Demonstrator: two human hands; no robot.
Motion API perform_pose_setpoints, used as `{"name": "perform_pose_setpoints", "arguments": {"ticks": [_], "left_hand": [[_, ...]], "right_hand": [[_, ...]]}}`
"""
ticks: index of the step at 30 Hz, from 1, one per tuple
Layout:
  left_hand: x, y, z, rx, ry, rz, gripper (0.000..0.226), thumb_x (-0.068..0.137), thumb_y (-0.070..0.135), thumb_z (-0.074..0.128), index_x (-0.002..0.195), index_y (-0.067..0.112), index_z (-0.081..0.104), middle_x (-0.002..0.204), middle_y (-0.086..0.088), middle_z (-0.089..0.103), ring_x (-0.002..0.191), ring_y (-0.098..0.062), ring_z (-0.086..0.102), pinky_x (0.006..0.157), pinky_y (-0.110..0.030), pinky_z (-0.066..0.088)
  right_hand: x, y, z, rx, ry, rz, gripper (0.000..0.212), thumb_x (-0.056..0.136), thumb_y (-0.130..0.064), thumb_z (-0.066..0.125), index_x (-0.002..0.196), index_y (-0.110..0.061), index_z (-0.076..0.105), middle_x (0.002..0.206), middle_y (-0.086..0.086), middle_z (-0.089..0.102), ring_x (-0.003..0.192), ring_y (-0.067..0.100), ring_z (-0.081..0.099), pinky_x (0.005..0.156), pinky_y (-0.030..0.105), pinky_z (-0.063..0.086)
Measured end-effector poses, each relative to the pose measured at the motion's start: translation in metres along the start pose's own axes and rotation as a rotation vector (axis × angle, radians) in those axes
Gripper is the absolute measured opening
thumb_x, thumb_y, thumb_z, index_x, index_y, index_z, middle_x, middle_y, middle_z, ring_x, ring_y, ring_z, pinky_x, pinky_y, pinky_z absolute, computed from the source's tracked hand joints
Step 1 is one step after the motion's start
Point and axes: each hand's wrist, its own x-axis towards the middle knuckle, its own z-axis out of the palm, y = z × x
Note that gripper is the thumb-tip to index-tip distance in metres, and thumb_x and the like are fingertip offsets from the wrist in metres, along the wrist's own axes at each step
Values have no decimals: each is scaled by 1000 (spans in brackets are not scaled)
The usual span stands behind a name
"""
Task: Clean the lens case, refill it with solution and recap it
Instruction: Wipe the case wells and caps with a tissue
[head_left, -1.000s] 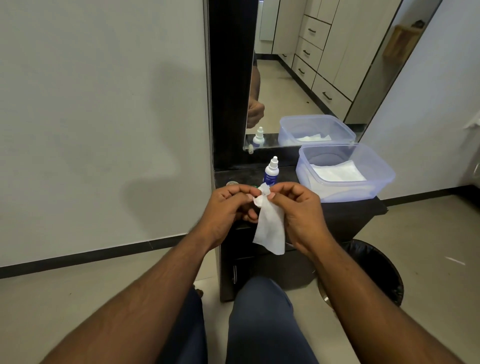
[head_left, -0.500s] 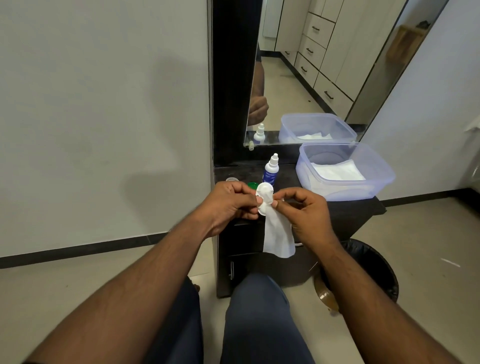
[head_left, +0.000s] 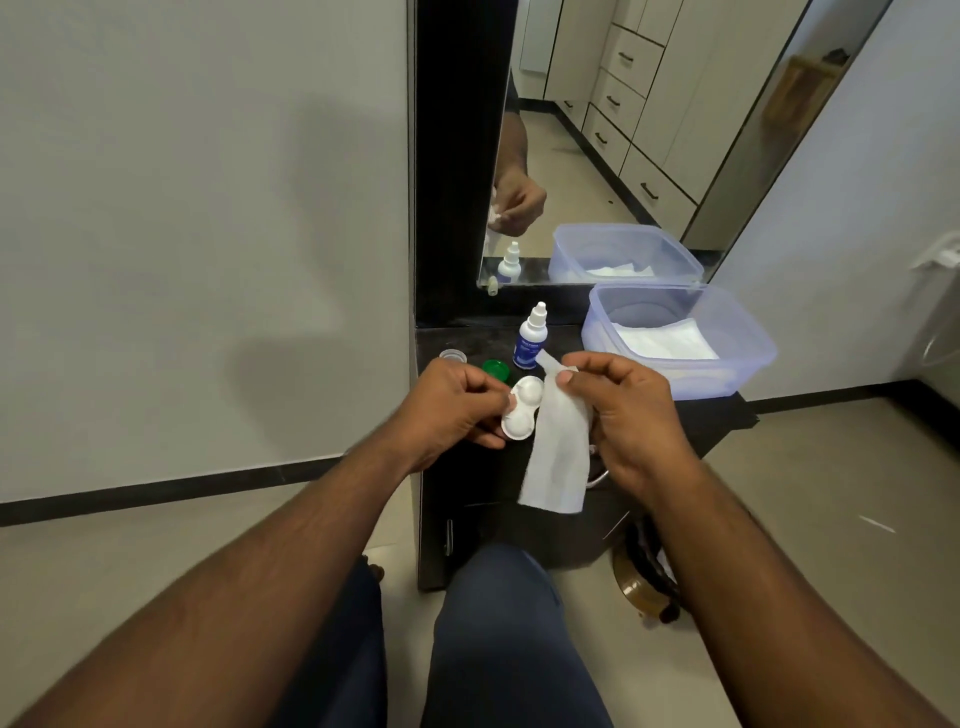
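**At the centre of view: dry both wells before you refill**

At the centre of view, just above your knees, your left hand (head_left: 452, 410) pinches the white lens case (head_left: 521, 411) by its left edge, both wells open and facing you. Your right hand (head_left: 631, 415) is closed on the upper end of a white tissue (head_left: 558, 457), which hangs down just beside the case at its 3 o'clock; whether they touch is unclear.

To do this step well, I judge you should wrap the tissue over one fingertip and twist it inside each well in turn, keeping the case pinched by its rim so your fingers stay out of the wells. Hold it level so nothing drips onto your lap.

At 12 o'clock from the case, the solution bottle (head_left: 530, 340) stands upright on the dark counter (head_left: 722, 413), its nozzle cap on. The green cap (head_left: 495, 370) lies at 11 o'clock, partly hidden by your left hand, and a clear cap (head_left: 453, 356) lies further out at 10 o'clock; both are off the case. At 2 o'clock the translucent tub (head_left: 748, 358) sits open with folded white tissues (head_left: 665, 340) in its bottom. Whether the wells hold any liquid is impossible to tell.
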Motion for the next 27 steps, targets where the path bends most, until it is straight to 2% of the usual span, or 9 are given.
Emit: {"name": "perform_pose_setpoints", "arguments": {"ticks": [1, 3, 6, 8, 12, 14, 17, 22, 27], "left_hand": [[0, 0, 0, 16, 0, 10, 12, 86, 1, 65, 95, -4, 72, 89, -19, 71, 68, -22, 71, 56, -29, 60], [-1, 1, -1, 60, -11, 32, 10, 87, 1, 64, 92, -2, 71, 89, -16, 71, 67, -20, 70, 55, -29, 60], [-2, 0, 0, 122, -39, 60, 9, 88, -1, 61, 89, -3, 70, 86, -14, 69, 61, -18, 67, 53, -28, 58], [-3, -1, 0, 140, -43, 72, 9, 88, -1, 61, 89, -4, 69, 84, -13, 69, 59, -16, 66, 52, -25, 57], [-3, -2, -1, 105, -27, 79, 10, 88, -1, 61, 92, -5, 70, 85, -16, 70, 59, -15, 68, 52, -25, 57], [-4, -2, -2, 104, -14, 72, 10, 89, 0, 61, 92, -4, 69, 87, -14, 70, 61, -14, 69, 51, -23, 56], [-3, -2, -2, 115, -31, 72, 10, 89, 1, 61, 93, -2, 70, 88, -11, 71, 63, -15, 70, 55, -27, 59], [-3, -4, -2, 138, -14, 72, 10, 88, 2, 62, 90, 2, 72, 87, -7, 71, 64, -15, 70, 60, -32, 60], [-3, -3, -1, 189, 37, 88, 11, 87, 5, 64, 91, 6, 74, 86, -2, 72, 69, -11, 69, 59, -22, 56]], "right_hand": [[3, -1, -1, -144, -14, -62, 14, 78, -10, 73, 89, -18, 73, 87, 0, 73, 80, 15, 67, 69, 30, 55], [7, -4, -1, -446, -83, -250, 15, 80, -12, 72, 90, -23, 74, 87, -8, 72, 82, 6, 66, 75, 21, 52], [17, -11, 1, -787, -312, -471, 17, 83, -10, 68, 96, -18, 74, 92, -8, 69, 85, 1, 63, 79, 13, 45], [23, -18, -1, -938, -459, -527, 17, 83, -9, 67, 97, -16, 74, 95, -8, 65, 89, 1, 60, 80, 9, 43], [33, -29, -7, -1064, -536, -545, 17, 84, -11, 67, 100, -15, 73, 97, -8, 60, 90, 4, 55, 78, 4, 38], [33, -30, -9, -1095, -538, -591, 19, 84, -10, 67, 102, -14, 73, 99, -5, 62, 92, 5, 55, 80, 8, 38], [30, -29, -10, -1176, -567, -719, 22, 85, -8, 66, 106, -12, 71, 105, 2, 67, 95, 8, 57, 84, 11, 39], [30, -31, 1, -1289, -656, -856, 22, 83, -3, 65, 104, -7, 72, 104, 10, 69, 98, 24, 62, 84, 27, 44], [28, -32, -2, -1357, -625, -870, 24, 86, -8, 63, 109, -10, 69, 110, 8, 67, 103, 23, 58, 87, 25, 39]]}}
